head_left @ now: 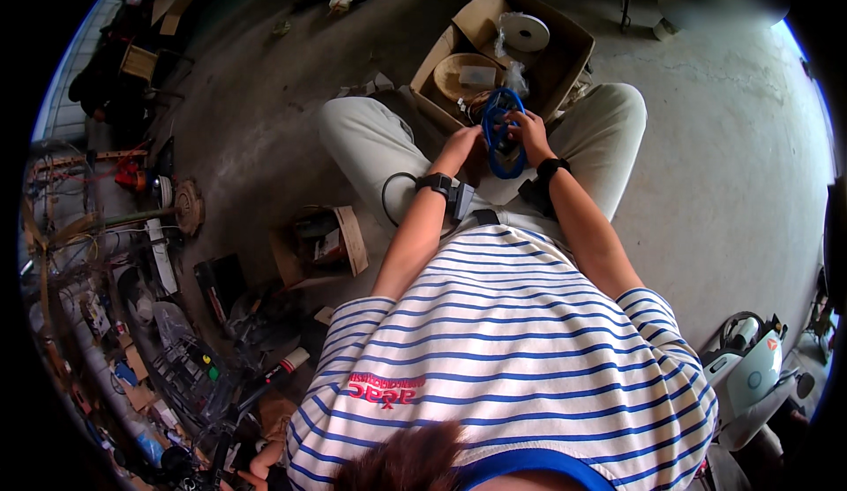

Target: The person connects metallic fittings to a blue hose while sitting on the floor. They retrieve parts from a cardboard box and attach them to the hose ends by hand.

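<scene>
Hair (401, 461) and striped shirt (520, 341) nearest; blue looped cord (505, 170) between knees (618, 110), right hand (529, 132) grasping it, left hand (464, 143) at its edge, grip unclear; cord could snag on cardboard box (572, 43) just beyond if right grip slips

I see the wearer in a cream short-sleeved T-shirt (529, 350) with thin blue stripes, a solid blue neckband (543, 468) and red lettering (384, 389) on the chest. Below it I make out pale grey-beige trousers (375, 142). A black strap (434, 182) with a grey box (460, 201) circles the left wrist, a black band (552, 168) the right.
</scene>
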`<state>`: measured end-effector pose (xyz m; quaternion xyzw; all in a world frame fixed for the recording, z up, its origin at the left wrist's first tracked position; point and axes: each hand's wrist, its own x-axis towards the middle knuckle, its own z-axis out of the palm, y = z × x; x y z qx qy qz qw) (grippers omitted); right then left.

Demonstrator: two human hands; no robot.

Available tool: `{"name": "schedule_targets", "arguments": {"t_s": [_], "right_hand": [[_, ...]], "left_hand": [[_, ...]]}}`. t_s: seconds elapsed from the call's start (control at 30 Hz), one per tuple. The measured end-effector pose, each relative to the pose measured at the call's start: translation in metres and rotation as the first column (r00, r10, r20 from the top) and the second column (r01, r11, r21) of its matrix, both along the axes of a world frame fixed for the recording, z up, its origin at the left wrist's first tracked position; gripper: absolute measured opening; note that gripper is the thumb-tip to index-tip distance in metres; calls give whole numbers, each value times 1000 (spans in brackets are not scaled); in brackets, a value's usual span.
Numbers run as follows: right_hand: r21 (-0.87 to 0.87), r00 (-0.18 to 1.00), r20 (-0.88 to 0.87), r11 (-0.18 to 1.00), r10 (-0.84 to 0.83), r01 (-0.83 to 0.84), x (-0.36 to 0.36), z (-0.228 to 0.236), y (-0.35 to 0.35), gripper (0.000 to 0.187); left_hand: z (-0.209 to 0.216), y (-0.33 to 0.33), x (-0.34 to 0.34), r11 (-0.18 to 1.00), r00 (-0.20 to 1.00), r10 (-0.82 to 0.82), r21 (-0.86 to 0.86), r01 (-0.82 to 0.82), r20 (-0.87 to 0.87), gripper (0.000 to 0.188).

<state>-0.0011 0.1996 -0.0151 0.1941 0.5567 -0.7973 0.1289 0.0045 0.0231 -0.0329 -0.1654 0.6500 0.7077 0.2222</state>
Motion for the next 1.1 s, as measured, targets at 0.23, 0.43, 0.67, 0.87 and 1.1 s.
{"name": "schedule_targets", "arguments": {"t_s": [0.23, 0.43, 0.67, 0.87, 1.1], "right_hand": [[-297, 999, 23, 955, 30, -22, -2, -5, 7, 20], [-406, 997, 60, 914, 54, -25, -2, 6, 5, 19], [-169, 997, 77, 986, 12, 2, -5, 3, -3, 27], [226, 989, -104, 971, 105, -79, -5, -6, -3, 31], [312, 967, -234, 950, 100, -22, -2, -5, -7, 27]], "left_hand": [[8, 11, 8, 905, 905, -426, -34, 425, -9, 33], [-8, 3, 3, 856, 890, -455, -296, 423, -44, 35], [-16, 1, 5, 833, 892, -452, -364, 416, -17, 30], [-40, -2, 5, 715, 928, -334, -685, 138, -162, 32], [-16, 3, 1, 923, 928, -370, -95, 372, 39, 31]]}}
